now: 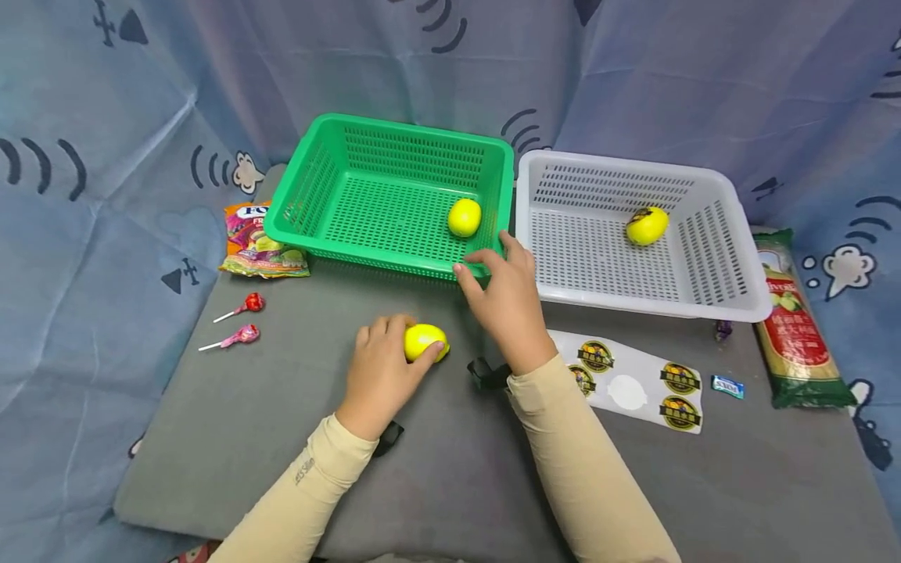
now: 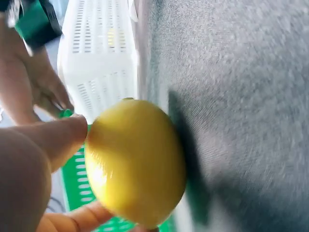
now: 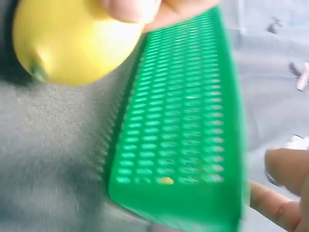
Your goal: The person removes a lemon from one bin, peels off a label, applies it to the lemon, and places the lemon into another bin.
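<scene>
My left hand [image 1: 383, 374] grips a lemon [image 1: 422, 342] between thumb and fingers, low over the grey tabletop [image 1: 317, 461]. In the left wrist view the lemon [image 2: 137, 162] casts a shadow on the cloth close beside it. My right hand [image 1: 507, 301] is at the front right corner of the green basket [image 1: 401, 262], fingers relaxed and spread, fingertips right at the rim. A second lemon [image 1: 464, 217] lies inside the green basket, towards its right end. In the white basket [image 1: 626, 306] lies a lemon with a dark label [image 1: 647, 226].
A sticker sheet [image 1: 644, 360] with one blank round spot lies partly beneath my right forearm. A small blue-wrapped candy [image 1: 727, 386] and a red and gold bag [image 1: 798, 328] are at right. Two lollipops [image 1: 251, 302] and a candy bag [image 1: 263, 254] lie at left. Patterned curtain hangs behind.
</scene>
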The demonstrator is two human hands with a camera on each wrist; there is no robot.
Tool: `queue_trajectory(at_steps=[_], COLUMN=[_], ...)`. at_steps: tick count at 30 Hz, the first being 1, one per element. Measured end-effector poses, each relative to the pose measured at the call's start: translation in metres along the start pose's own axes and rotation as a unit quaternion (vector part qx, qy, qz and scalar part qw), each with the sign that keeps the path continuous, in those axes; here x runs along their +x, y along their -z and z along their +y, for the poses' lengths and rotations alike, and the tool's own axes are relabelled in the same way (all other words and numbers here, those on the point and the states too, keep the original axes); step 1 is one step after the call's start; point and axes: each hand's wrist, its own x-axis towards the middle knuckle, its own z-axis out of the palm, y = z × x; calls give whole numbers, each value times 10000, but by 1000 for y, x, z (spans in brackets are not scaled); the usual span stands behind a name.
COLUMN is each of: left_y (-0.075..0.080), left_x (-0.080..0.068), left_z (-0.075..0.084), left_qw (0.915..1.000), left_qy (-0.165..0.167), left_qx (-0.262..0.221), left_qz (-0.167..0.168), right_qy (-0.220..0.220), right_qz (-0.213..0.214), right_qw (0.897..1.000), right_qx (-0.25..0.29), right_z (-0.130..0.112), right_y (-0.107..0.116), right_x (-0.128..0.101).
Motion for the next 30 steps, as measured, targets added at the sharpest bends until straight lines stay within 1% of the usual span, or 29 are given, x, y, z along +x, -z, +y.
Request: queue_trajectory(at_steps=[2, 4, 6, 7, 8, 9, 10, 12, 13, 15, 17, 18, 20, 22, 24, 26, 28, 30], left_y=[4, 8, 10, 9, 7, 3, -4, -19, -28, -46, -63, -71, -84, -94, -103, -110, -115, -120], left_x=[-4, -7, -9, -10, -10, -11, -11, -9, -8, -2, 6, 9, 13, 16, 17, 18, 19, 19], left_z=[2, 9, 20, 27, 35, 43, 50, 65, 71, 82, 91, 95, 101, 105, 109, 111, 113, 115], left_qw=[9994, 9968, 9921, 9895, 9874, 9852, 9839, 9831, 9825, 9790, 9750, 9734, 9713, 9699, 9663, 9576, 9444, 9332], left_qy=[-88, -319, -701, -923, -1136, -1373, -1548, -1688, -1678, -1539, -1316, -1180, -925, -760, -610, -480, -320, -179], left_qx=[197, 239, 21, -134, -264, -382, -512, -704, -752, -878, -924, -930, -945, -1011, -1346, -1860, -2365, -2680], left_qz=[274, 696, 1037, 1100, 1066, 954, 736, 56, -311, -1012, -1535, -1729, -1978, -2081, -2107, -2149, -2262, -2388], right_qy=[-17, -39, -135, -232, -369, -538, -736, -1195, -1432, -1867, -2161, -2248, -2343, -2367, -2401, -2434, -2466, -2480], right_qz=[242, 553, 826, 910, 950, 935, 910, 746, 596, 242, -119, -294, -560, -664, -642, -528, -399, -327], right_qw=[9995, 9978, 9951, 9940, 9929, 9920, 9907, 9875, 9858, 9809, 9758, 9736, 9703, 9691, 9684, 9681, 9677, 9674], right_qx=[224, 372, 520, 568, 611, 659, 701, 702, 644, 488, 320, 256, 205, 202, 227, 261, 332, 404], right_z=[5, 14, 27, 34, 42, 50, 58, 72, 79, 92, 102, 107, 115, 122, 126, 129, 130, 131], right_y=[12, 28, 46, 53, 60, 66, 70, 75, 75, 75, 73, 71, 68, 65, 62, 61, 62, 64], right_x=[-14, -31, -48, -57, -65, -72, -79, -91, -96, -105, -112, -115, -119, -123, -127, -130, -133, -134])
